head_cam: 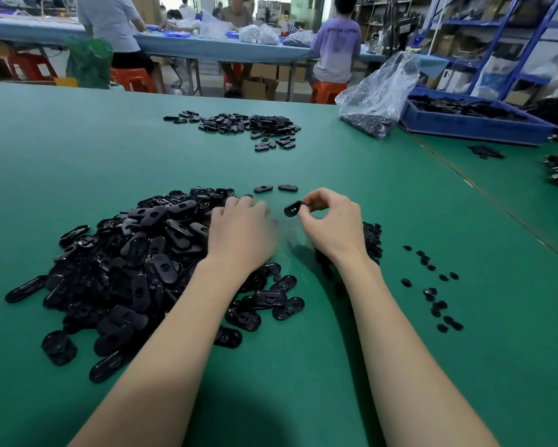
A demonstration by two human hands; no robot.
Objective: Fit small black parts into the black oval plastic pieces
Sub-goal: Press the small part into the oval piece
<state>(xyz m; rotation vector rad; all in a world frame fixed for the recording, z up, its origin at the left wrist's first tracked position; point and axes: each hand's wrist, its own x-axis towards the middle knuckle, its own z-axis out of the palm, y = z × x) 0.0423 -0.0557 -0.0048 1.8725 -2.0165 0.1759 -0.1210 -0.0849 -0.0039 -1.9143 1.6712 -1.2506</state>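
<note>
Nearest, her left hand reaches, blurred, into the oval pieces heap, grip unclear; right hand pinches one oval piece up for fitting.

Green table all round, plain, with glossy black oval pieces and small black parts on it. Blue crate, clear bag, orange stools, 1 lilac shirt across the room.
</note>
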